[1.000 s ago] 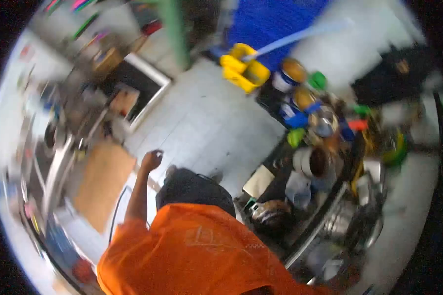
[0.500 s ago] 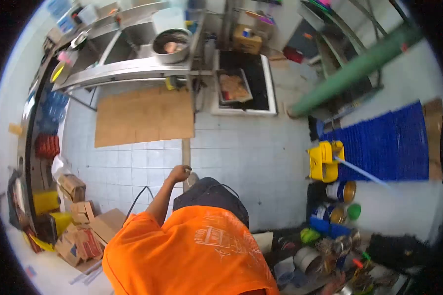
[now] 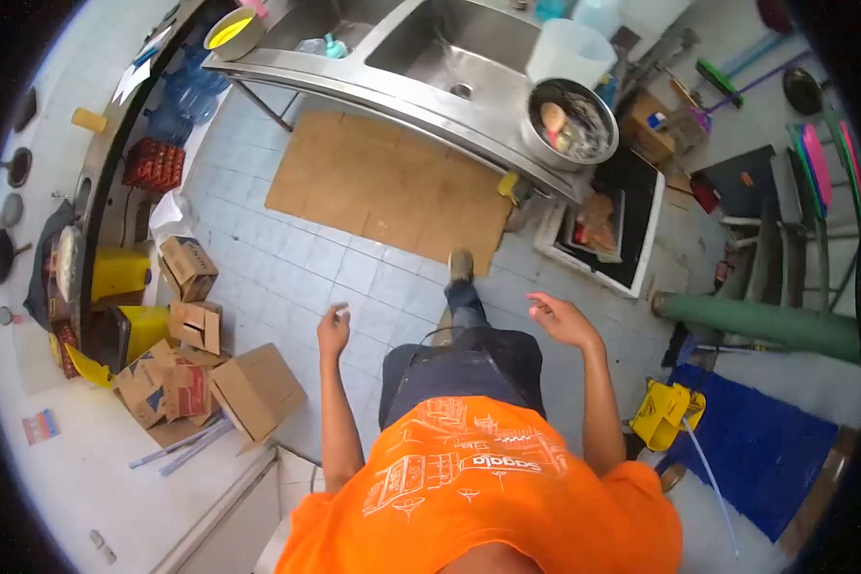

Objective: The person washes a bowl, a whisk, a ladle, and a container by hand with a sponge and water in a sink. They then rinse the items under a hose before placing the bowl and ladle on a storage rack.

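My left hand (image 3: 333, 331) hangs over the tiled floor, fingers loosely bent and a little apart, holding nothing. On the other side, my right hand (image 3: 562, 320) is held out in the air with its fingers apart, also with nothing in it. Ahead of both hands lies a flat cardboard sheet (image 3: 383, 191) on the floor, and one of my shoes (image 3: 461, 265) is at its near edge. Beyond that stands a steel sink counter (image 3: 430, 115). On its right end is a metal pot (image 3: 569, 124) with utensils inside, beside a translucent white tub (image 3: 569, 53).
Cardboard boxes (image 3: 258, 387) are piled at the left. A low white-edged unit (image 3: 631, 282) with a tray on it stands right of the counter. Further right are a green pipe (image 3: 746, 320), a yellow mop wringer (image 3: 668, 413) and a blue mat (image 3: 765, 440).
My view has turned and come closer to the sink counter. My right hand has come into view, and one foot has stepped forward to the cardboard sheet.
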A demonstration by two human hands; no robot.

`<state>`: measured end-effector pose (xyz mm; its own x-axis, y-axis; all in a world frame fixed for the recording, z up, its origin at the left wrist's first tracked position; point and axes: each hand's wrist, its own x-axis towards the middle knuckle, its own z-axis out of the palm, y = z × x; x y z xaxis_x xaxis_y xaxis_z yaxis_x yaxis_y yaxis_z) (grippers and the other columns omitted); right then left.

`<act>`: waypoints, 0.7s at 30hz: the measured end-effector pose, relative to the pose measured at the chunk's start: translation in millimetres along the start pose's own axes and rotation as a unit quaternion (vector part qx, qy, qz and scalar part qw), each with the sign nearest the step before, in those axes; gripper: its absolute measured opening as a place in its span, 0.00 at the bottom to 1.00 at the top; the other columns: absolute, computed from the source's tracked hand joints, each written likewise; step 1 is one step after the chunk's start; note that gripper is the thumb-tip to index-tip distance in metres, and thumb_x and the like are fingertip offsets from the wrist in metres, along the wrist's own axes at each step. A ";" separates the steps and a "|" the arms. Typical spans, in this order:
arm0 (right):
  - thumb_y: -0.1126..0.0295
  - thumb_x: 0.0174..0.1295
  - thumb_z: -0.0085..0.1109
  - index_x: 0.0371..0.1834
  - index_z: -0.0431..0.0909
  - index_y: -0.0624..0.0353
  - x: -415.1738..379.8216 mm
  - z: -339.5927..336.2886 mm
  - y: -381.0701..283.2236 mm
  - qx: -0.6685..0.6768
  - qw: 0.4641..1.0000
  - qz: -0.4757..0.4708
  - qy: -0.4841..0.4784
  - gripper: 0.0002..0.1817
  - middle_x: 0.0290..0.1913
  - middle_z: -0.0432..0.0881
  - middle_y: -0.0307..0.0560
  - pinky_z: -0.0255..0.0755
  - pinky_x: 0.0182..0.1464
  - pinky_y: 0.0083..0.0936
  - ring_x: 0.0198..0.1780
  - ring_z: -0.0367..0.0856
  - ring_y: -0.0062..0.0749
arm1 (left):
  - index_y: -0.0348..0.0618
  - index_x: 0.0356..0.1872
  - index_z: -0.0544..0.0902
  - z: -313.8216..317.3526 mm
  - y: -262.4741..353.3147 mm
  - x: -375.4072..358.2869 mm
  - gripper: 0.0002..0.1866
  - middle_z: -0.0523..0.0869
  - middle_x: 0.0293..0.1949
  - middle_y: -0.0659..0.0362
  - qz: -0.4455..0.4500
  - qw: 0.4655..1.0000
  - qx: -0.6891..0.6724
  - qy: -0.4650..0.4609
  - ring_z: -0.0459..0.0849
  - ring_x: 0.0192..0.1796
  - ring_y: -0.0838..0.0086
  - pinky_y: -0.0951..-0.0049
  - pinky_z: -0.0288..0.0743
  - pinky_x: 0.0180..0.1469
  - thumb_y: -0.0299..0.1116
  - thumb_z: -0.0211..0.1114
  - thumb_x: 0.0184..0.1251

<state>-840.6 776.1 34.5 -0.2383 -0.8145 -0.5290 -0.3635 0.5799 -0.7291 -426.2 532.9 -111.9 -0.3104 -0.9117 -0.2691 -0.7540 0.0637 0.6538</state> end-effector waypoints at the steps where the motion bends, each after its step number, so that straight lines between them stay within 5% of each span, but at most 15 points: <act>1: 0.59 0.66 0.52 0.57 0.72 0.57 28.6 -3.5 -7.5 0.000 1.000 -0.007 -0.006 0.20 0.45 0.82 0.53 0.71 0.51 0.30 0.49 0.81 0.37 | 0.51 0.44 0.83 5.1 -13.5 1.5 0.12 0.81 0.25 0.51 -0.013 0.999 -0.010 0.033 0.80 0.29 0.62 0.64 0.73 0.35 0.36 0.61 0.59; 6: 0.61 0.64 0.53 0.54 0.73 0.58 185.6 -14.1 -65.0 -0.002 0.995 -0.099 -0.032 0.19 0.42 0.83 0.54 0.72 0.49 0.33 0.45 0.81 0.42 | 0.46 0.44 0.83 47.0 -110.1 15.8 0.14 0.82 0.24 0.53 -0.106 0.992 0.022 -0.063 0.80 0.27 0.70 0.70 0.74 0.32 0.37 0.63 0.57; 9: 0.61 0.64 0.52 0.53 0.74 0.58 278.5 -24.2 -100.9 -0.022 0.988 -0.142 -0.054 0.18 0.43 0.82 0.54 0.72 0.49 0.34 0.46 0.81 0.43 | 0.45 0.47 0.82 27.6 -60.8 52.0 0.15 0.84 0.25 0.56 -0.257 0.949 -0.131 -0.125 0.81 0.27 0.76 0.74 0.74 0.31 0.36 0.61 0.59; 13: 0.61 0.64 0.52 0.52 0.75 0.58 381.9 -45.9 -168.8 -0.050 0.983 -0.161 -0.075 0.17 0.43 0.82 0.56 0.71 0.50 0.34 0.46 0.80 0.44 | 0.45 0.52 0.79 -25.4 46.6 153.2 0.14 0.79 0.24 0.63 -0.135 0.978 -0.152 -0.035 0.75 0.26 0.82 0.79 0.70 0.30 0.32 0.57 0.67; 15: 0.61 0.64 0.52 0.50 0.76 0.59 436.9 -60.2 -215.1 -0.024 0.965 -0.254 -0.062 0.17 0.43 0.82 0.56 0.71 0.49 0.33 0.44 0.81 0.43 | 0.45 0.52 0.79 -51.8 103.0 224.9 0.13 0.77 0.24 0.65 -0.115 0.974 -0.194 0.011 0.73 0.26 0.84 0.81 0.68 0.30 0.32 0.55 0.69; 21: 0.64 0.63 0.53 0.49 0.76 0.59 616.8 -55.9 -336.8 0.076 0.965 -0.247 -0.051 0.15 0.40 0.82 0.51 0.73 0.43 0.30 0.38 0.82 0.37 | 0.41 0.52 0.78 -77.1 125.5 404.9 0.14 0.74 0.25 0.67 -0.055 0.957 -0.285 -0.003 0.70 0.27 0.84 0.82 0.65 0.28 0.32 0.55 0.69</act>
<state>-915.5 77.3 -21.9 0.0219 -0.9905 -0.1357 -0.2713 0.1247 -0.9544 -601.8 140.5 -84.3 -0.2518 -0.8976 -0.3619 -0.3450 -0.2661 0.9001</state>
